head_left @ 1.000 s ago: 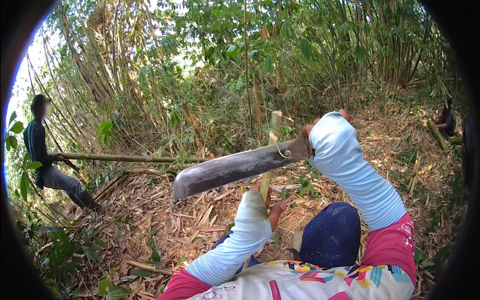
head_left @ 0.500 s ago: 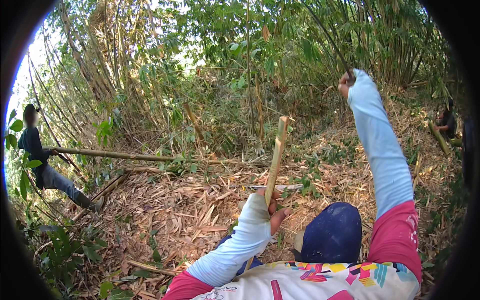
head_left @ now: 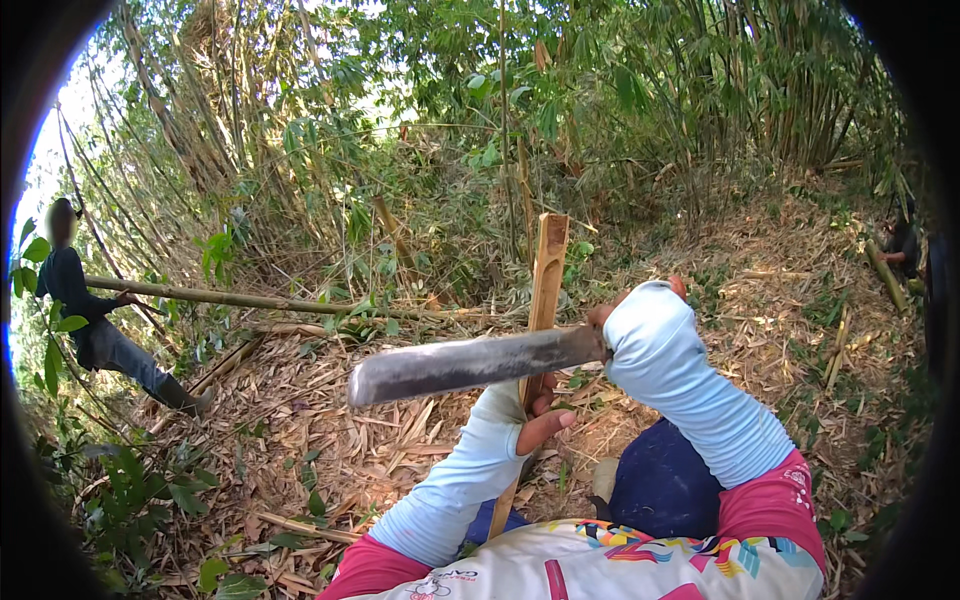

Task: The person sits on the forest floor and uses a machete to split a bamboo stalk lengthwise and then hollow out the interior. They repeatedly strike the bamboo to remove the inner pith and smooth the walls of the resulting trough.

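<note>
My left hand (head_left: 540,415) is closed round a split bamboo strip (head_left: 547,275), which stands nearly upright before my body with its pale inner face showing at the top. My right hand (head_left: 610,318) grips a machete by its handle, mostly hidden by the fingers and the light blue sleeve. The broad, dark machete blade (head_left: 470,362) points left and crosses in front of the strip, just above my left hand. Whether its edge touches the bamboo I cannot tell.
At the left a person (head_left: 75,300) in dark clothes stands by a long bamboo pole (head_left: 250,298). Another person (head_left: 900,245) is partly seen at the far right beside a green bamboo piece (head_left: 885,275). Dry leaves and chips (head_left: 330,420) cover the ground; bamboo clumps rise behind.
My right hand has swung the machete down from high at the right to across the bamboo strip. The strip has turned and stands more upright. The person at the left has shifted posture.
</note>
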`<state>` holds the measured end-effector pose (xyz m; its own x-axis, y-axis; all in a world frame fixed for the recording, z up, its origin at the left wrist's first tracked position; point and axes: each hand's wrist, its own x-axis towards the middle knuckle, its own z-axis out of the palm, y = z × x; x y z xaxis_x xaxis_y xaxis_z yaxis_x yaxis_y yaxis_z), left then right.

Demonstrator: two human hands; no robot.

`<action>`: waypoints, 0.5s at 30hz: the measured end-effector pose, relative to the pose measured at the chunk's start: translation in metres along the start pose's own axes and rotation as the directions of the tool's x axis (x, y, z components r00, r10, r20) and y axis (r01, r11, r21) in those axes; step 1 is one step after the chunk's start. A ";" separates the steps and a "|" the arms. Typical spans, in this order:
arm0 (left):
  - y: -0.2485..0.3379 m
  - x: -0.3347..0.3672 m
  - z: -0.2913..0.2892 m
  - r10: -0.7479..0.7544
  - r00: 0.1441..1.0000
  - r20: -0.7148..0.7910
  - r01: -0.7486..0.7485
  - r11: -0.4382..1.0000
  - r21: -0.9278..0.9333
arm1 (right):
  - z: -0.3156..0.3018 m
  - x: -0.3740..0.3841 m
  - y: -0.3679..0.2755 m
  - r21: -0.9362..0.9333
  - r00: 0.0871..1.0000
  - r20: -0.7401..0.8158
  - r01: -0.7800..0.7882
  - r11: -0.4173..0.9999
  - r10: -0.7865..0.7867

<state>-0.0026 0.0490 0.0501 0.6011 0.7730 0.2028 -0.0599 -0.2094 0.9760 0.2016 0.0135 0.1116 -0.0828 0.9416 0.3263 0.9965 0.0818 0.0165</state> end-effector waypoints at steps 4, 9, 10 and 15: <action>-0.006 0.002 0.001 -0.018 1.000 0.021 0.020 0.998 -0.056 | -0.003 -0.005 -0.007 -0.018 0.991 -0.101 0.092 0.996 -0.093; -0.004 0.001 0.005 0.027 1.000 0.000 -0.027 1.000 0.016 | -0.002 -0.002 -0.008 -0.107 0.989 -0.071 0.119 0.987 -0.127; -0.006 0.000 0.006 0.034 0.999 -0.007 -0.034 0.999 0.006 | -0.005 -0.002 -0.008 -0.098 0.991 -0.073 0.107 0.989 -0.114; 0.003 -0.008 0.011 0.051 0.997 -0.062 -0.049 0.998 0.033 | -0.019 0.008 -0.006 -0.150 0.993 -0.091 0.055 0.987 -0.070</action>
<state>0.0018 0.0357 0.0502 0.5463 0.7972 0.2569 -0.0627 -0.2669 0.9617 0.1951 0.0143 0.1324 -0.1505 0.9001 0.4089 0.9807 0.0838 0.1765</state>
